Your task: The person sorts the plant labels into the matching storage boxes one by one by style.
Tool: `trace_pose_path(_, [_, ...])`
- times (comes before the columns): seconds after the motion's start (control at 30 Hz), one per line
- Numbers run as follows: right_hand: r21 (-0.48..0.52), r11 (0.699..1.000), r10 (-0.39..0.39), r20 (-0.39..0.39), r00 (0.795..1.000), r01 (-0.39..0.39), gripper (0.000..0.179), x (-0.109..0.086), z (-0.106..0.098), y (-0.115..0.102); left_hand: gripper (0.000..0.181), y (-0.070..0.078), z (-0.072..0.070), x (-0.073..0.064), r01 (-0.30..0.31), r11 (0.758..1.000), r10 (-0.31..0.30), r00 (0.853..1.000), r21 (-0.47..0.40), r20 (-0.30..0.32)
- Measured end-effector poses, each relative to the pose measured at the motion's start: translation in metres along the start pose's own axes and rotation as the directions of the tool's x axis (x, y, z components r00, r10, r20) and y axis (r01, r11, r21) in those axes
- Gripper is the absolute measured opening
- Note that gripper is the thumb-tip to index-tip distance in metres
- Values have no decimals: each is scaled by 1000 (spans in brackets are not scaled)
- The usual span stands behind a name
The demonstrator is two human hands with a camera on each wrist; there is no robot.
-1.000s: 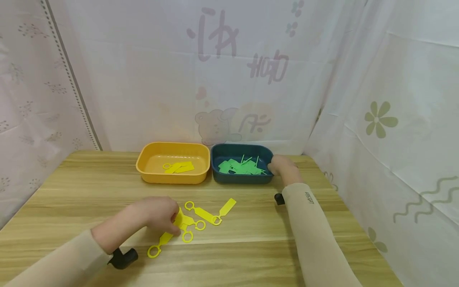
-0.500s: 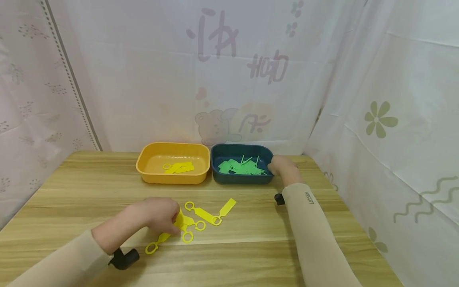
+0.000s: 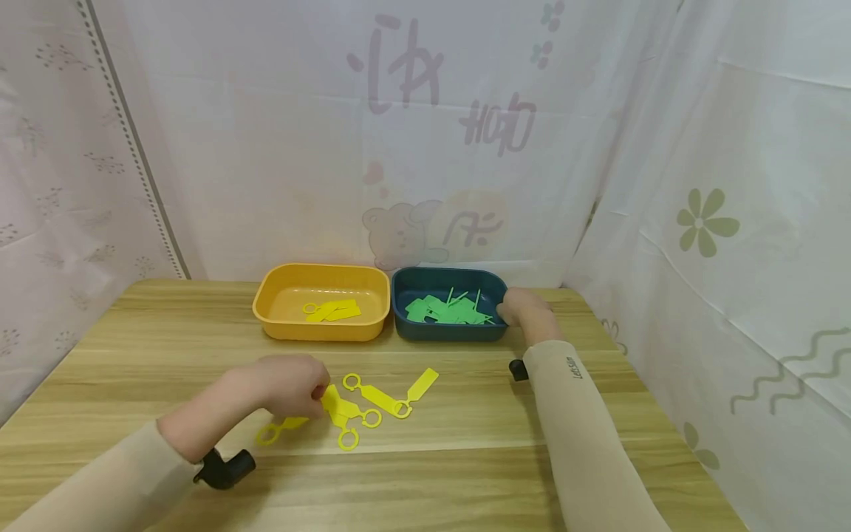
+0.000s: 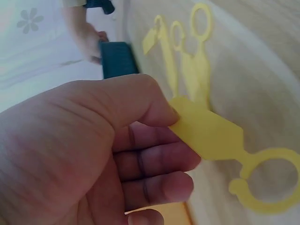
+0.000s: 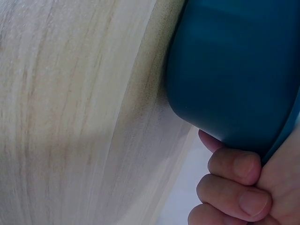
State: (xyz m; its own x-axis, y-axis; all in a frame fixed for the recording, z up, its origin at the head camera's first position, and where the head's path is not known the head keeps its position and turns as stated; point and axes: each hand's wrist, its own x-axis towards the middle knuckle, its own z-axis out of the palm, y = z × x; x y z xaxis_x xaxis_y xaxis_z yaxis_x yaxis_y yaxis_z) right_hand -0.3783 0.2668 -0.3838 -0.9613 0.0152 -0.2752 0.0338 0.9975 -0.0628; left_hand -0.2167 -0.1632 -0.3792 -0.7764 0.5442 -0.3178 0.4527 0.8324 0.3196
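Observation:
My left hand (image 3: 292, 386) pinches the flat end of a yellow ring-ended plastic tag (image 4: 211, 131) between thumb and fingers, lifted a little over the table. The tag's open ring hangs out toward the lower right in the left wrist view. Just right of that hand, two overlapping yellow tags (image 3: 340, 408) lie on the wood, and a further pair (image 3: 382, 399) lies beyond them. At the right end of the dark teal bin (image 3: 448, 334), my right hand (image 3: 525, 310) grips the rim, fingers curled against the bin's outside in the right wrist view.
A yellow-orange bin (image 3: 319, 330) stands close against the teal bin's left side, with a few yellow tags (image 3: 335, 309) inside. Several green tags (image 3: 448, 309) are heaped in the teal bin. A printed white curtain (image 3: 279, 148) hangs behind the wooden table (image 3: 425, 480).
The pinched yellow tag has slid left out of the pile and come up with my left hand, which shifted slightly left and away from me. My right hand stays on the teal bin.

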Motion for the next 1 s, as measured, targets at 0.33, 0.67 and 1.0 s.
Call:
trace_pose_path(0.33, [13,1000,6,6,1000,-6,50,-1,-1,-1,22,-2,-44,-7,-122,990,139,937,74,-321])
trace_pose_path(0.67, [8,1000,-3,3,1000,3,47,-3,-1,-1,17,-14,-76,-1,-14,1000,27,809,27,-588])
trace_pose_path(1.0, [4,1000,-21,-12,1000,21,47,-3,0,-1,23,-25,-101,17,101,995,-76,750,1,-657])
